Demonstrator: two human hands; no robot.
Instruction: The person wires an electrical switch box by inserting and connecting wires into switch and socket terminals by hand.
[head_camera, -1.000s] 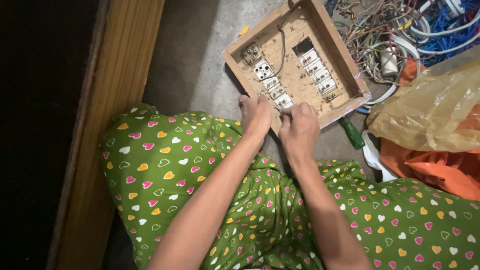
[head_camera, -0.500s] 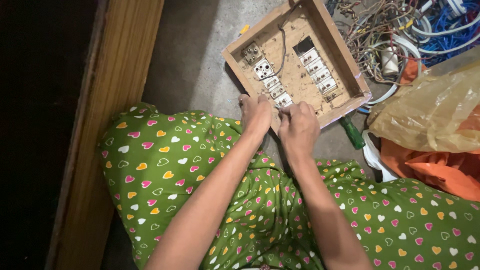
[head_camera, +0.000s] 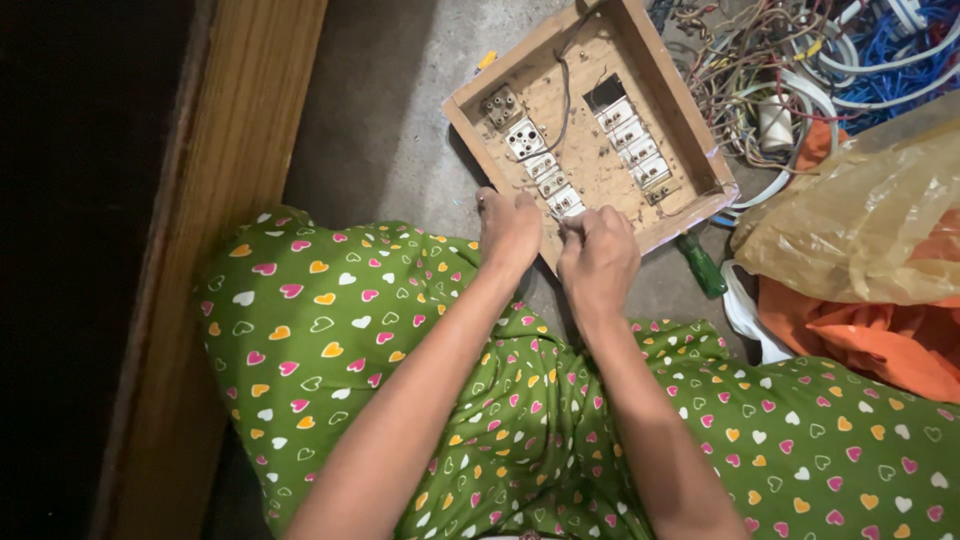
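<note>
A wooden switch board (head_camera: 590, 130) lay on the concrete floor (head_camera: 390, 130) before green-clad knees. Both hands met at its near edge: left hand (head_camera: 508, 228) with fingers curled, right hand (head_camera: 598, 258) fisted, grip contents hidden.

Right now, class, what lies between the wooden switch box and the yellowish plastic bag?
In the head view, a green-handled screwdriver lies on the floor between the wooden switch box and the yellowish plastic bag.

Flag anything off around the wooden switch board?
The wooden switch board lies face down and skewed on the floor, one dark loose wire across its back. Right of it a tangled wire heap sprawls. A green-handled screwdriver pokes from under its corner.
</note>
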